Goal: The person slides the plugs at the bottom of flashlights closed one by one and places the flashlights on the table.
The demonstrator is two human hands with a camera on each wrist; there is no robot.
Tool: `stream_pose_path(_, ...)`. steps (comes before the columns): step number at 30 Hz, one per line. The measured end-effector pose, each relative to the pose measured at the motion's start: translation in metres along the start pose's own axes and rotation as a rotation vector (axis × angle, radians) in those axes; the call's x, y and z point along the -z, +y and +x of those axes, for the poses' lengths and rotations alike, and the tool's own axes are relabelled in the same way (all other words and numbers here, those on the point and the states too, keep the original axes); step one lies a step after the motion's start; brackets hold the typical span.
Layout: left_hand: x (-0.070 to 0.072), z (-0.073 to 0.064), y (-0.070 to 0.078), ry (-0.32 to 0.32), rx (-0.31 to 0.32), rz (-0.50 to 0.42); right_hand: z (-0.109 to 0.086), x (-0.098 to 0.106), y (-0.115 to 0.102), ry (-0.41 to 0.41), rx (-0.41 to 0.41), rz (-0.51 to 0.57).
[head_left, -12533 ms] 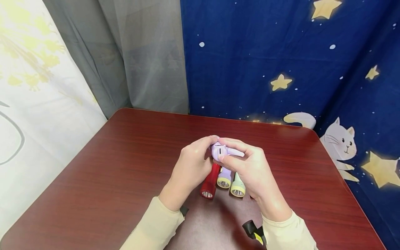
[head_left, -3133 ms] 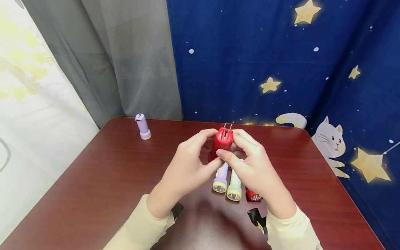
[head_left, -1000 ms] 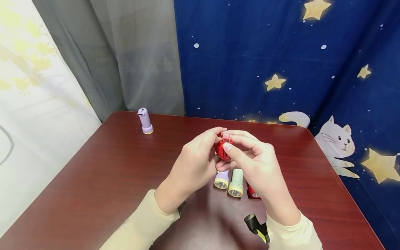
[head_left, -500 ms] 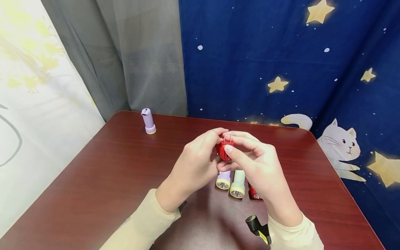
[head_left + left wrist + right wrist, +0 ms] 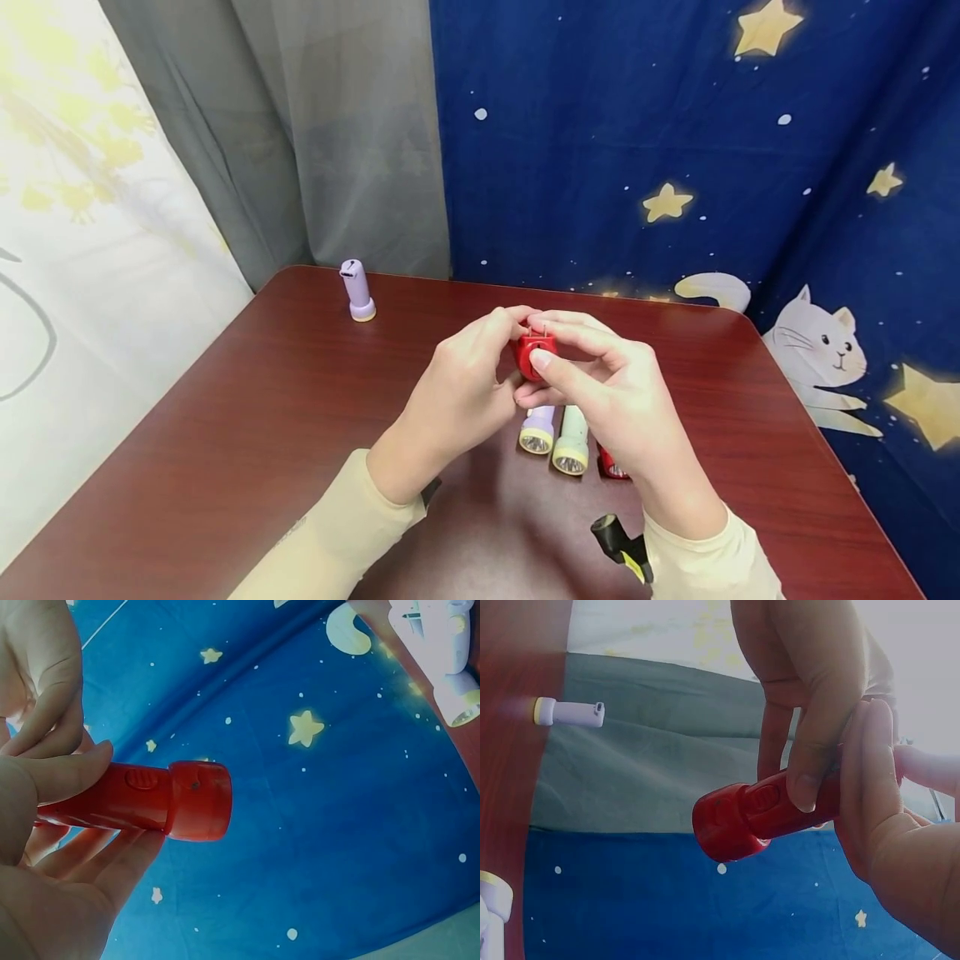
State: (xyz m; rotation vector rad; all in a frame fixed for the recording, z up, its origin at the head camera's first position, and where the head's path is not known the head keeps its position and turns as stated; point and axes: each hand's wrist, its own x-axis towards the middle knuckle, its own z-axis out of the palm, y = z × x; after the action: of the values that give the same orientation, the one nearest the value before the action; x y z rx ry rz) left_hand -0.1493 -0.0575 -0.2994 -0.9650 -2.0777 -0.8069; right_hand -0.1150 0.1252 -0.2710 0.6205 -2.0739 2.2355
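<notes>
Both hands hold a red flashlight (image 5: 526,369) above the middle of the table, its tail end turned up toward the head view. Two metal plug prongs (image 5: 544,331) stick out of that tail. My left hand (image 5: 457,392) grips the barrel. My right hand (image 5: 626,408) pinches the tail, thumb on its end face and fingers behind by the prongs. In the left wrist view the flashlight's barrel and wide head (image 5: 199,801) show, with a ridged switch (image 5: 141,778) on the side. The right wrist view shows the same flashlight head (image 5: 724,823) pointing away from the hands.
Below the hands lie a purple flashlight (image 5: 537,431), a pale green flashlight (image 5: 572,443) and another red flashlight (image 5: 612,466), partly hidden by my right hand. A second purple flashlight (image 5: 357,292) stands upright near the far left corner of the dark red table (image 5: 247,417). Curtains hang behind.
The purple flashlight held 12.5 s ago now stands at the far left. A red flashlight has come up into both hands and turned tail-up; over the last half second it shifts slightly left.
</notes>
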Motion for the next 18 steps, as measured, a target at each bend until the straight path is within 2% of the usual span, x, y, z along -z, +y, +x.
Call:
stream_pose_path(6, 0.0015, 0.0004, 0.0002, 0.000, 0.009, -0.010, -0.0009, -0.0013, -0.0029, -0.008, -0.008, -0.015)
stream_pose_path(12, 0.0022, 0.0004, -0.0003, 0.003, 0.011, -0.006, -0.0011, -0.0026, -0.0009, -0.014, 0.022, 0.000)
stream_pose_path(18, 0.0026, 0.0007, -0.0004, 0.000, 0.003, -0.028, -0.0027, -0.0016, -0.0025, -0.002, -0.008, -0.047)
